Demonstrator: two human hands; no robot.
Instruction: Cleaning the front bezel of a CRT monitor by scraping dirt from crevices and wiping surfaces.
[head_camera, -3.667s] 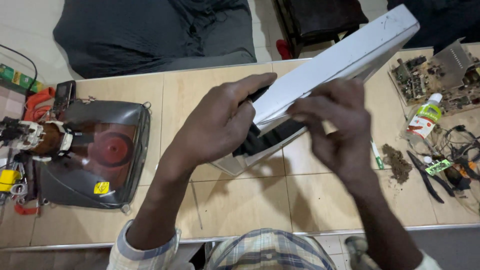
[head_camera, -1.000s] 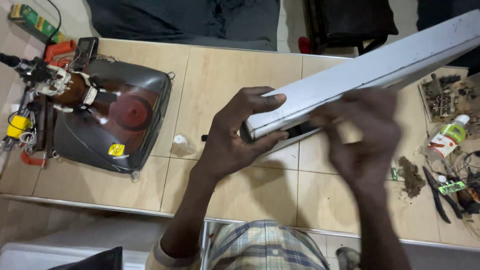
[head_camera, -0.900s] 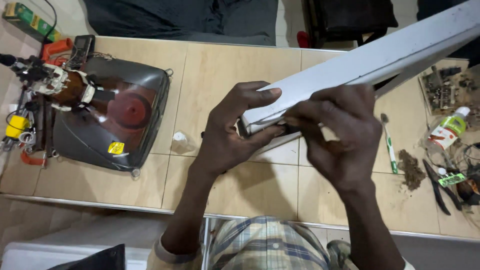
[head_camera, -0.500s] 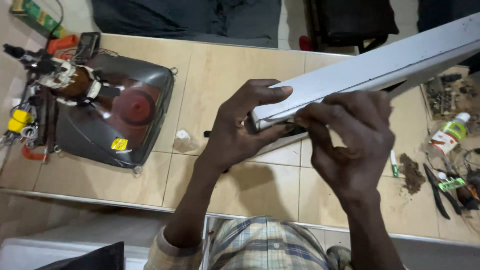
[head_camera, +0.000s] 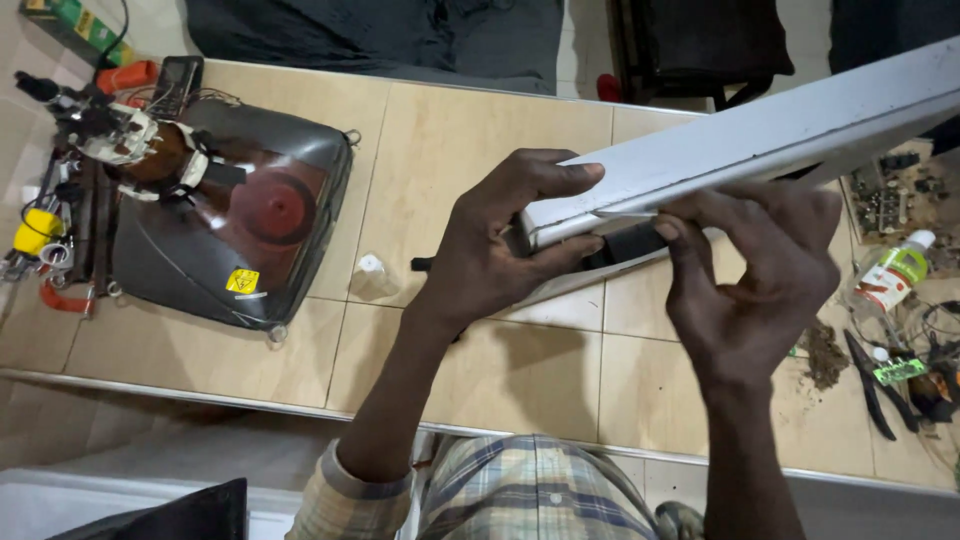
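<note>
A long flat grey-white panel (head_camera: 760, 135), like a thin screen casing, is held on edge above the tiled bench, slanting up to the right. My left hand (head_camera: 495, 245) grips its near left end, thumb on top and fingers under. My right hand (head_camera: 760, 270) holds the lower edge just right of it, fingertips pressed at the dark strip (head_camera: 625, 243) along the seam.
A picture tube (head_camera: 235, 225) with its coil and wires lies face down at the left. A small white cap (head_camera: 372, 272) sits beside it. Pliers (head_camera: 868, 385), a plastic bottle (head_camera: 893, 272), a circuit board (head_camera: 885, 200) and small parts crowd the right end. The bench front edge (head_camera: 300, 408) runs below.
My right hand came back onto the panel's lower edge and now presses at the seam. The panel's left end stays in my left hand, tilted a little flatter.
</note>
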